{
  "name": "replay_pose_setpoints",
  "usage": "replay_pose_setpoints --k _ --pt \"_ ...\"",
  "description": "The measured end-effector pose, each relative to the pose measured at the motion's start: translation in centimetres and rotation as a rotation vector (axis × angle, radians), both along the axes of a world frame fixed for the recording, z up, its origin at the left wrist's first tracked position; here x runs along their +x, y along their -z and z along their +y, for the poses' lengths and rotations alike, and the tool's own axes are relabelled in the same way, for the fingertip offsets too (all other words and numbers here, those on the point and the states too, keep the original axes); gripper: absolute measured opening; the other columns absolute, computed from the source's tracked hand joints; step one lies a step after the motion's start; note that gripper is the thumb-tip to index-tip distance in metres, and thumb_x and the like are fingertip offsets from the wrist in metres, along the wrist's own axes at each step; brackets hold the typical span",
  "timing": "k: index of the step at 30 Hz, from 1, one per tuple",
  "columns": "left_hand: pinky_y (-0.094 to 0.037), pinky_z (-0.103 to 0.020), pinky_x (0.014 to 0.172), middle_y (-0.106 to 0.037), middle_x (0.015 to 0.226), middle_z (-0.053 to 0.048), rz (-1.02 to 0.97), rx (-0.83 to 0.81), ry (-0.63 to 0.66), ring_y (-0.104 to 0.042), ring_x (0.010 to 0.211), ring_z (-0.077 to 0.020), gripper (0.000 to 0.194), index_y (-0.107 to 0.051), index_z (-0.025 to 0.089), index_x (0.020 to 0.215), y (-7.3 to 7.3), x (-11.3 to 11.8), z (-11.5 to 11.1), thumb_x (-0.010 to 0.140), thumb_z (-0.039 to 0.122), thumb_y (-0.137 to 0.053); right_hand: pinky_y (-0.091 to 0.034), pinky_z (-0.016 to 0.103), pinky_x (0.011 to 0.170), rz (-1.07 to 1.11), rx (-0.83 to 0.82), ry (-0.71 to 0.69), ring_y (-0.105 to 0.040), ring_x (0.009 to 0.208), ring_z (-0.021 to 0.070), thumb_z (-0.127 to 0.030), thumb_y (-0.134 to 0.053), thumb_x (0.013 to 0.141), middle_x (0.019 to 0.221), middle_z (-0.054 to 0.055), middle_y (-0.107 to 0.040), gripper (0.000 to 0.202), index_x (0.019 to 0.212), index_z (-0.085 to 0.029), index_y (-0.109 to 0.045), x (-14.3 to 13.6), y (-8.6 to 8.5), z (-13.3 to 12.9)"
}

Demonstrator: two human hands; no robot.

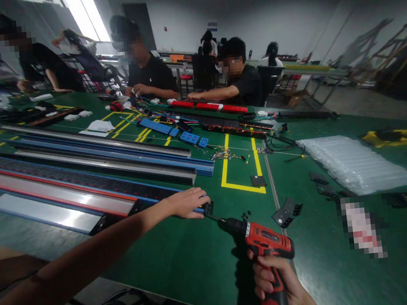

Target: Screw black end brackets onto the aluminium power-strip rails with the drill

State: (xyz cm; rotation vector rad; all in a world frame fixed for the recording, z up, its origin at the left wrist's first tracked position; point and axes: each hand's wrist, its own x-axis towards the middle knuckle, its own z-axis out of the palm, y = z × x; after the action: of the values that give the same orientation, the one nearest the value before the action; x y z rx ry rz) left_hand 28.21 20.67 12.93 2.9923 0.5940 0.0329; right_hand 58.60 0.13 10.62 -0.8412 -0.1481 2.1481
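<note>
My right hand is wrapped round the handle of a red and black power drill. The drill points left, and its long bit reaches a small black end piece on the end of a long strip with a dark face and blue edges. Over that end lies my left hand, its fingers closed on the strip end and partly hiding it. Small black screws lie just above the drill's chuck.
More long metal profiles lie at the left. Black brackets and bubble wrap are to the right. Blue socket modules, red strips and wires lie farther back, where several people sit.
</note>
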Motion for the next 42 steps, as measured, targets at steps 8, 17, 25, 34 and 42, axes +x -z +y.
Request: replay_pose_setpoints --k 8,17,25,34,42 --pt "-0.041 -0.034 0.085 -0.059 0.107 -0.010 -0.029 0.041 0.015 -0.054 0.098 -0.0262 0.048 -0.054 0.019 0.118 0.7 -0.1 0.2 0.086 0.051 -0.067 -0.043 0.026 0.044 -0.046 -0.031 -0.021 -0.028 0.038 0.0067 -0.028 -0.072 0.076 0.044 -0.012 -0.036 0.017 0.084 -0.017 -0.062 -0.2 0.4 -0.1" --pt "-0.040 -0.034 0.084 -0.059 0.106 -0.010 -0.025 0.042 0.012 -0.054 0.097 -0.0260 0.048 -0.054 0.018 0.118 0.8 -0.2 0.4 0.086 0.052 -0.066 -0.041 0.027 0.045 -0.168 -0.012 -0.097 -0.031 0.037 0.0079 -0.026 -0.072 0.075 0.044 -0.012 -0.036 0.017 0.083 -0.018 -0.059 -0.1 -1.8 1.2" --pt "-0.039 -0.033 0.084 -0.058 0.107 -0.010 0.017 0.052 0.010 -0.054 0.098 -0.0261 0.049 -0.053 0.017 0.118 0.5 -0.1 0.2 0.086 0.052 -0.066 -0.043 0.027 0.045 -0.136 0.001 -0.128 -0.033 0.037 0.0080 -0.023 -0.068 0.077 0.043 -0.011 -0.039 0.013 0.084 -0.018 -0.060 0.7 -0.7 1.9" --pt "-0.039 -0.035 0.084 -0.059 0.107 -0.011 0.000 0.065 0.003 -0.053 0.098 -0.0269 0.049 -0.054 0.016 0.119 0.8 -0.2 0.2 0.087 0.053 -0.064 -0.044 0.026 0.046 -0.057 -0.034 -0.167 -0.031 0.037 0.0065 -0.019 -0.069 0.074 0.044 -0.012 -0.037 0.014 0.085 -0.017 -0.060 1.5 -0.1 2.9" --pt "-0.039 -0.035 0.085 -0.059 0.107 -0.011 -0.015 0.047 -0.014 -0.053 0.098 -0.0268 0.048 -0.055 0.017 0.119 0.3 -0.1 0.0 0.089 0.053 -0.062 -0.044 0.026 0.047 -0.043 -0.037 -0.206 -0.030 0.038 0.0067 -0.019 -0.067 0.075 0.045 -0.012 -0.036 0.013 0.086 -0.017 -0.060 1.9 -0.2 3.5"
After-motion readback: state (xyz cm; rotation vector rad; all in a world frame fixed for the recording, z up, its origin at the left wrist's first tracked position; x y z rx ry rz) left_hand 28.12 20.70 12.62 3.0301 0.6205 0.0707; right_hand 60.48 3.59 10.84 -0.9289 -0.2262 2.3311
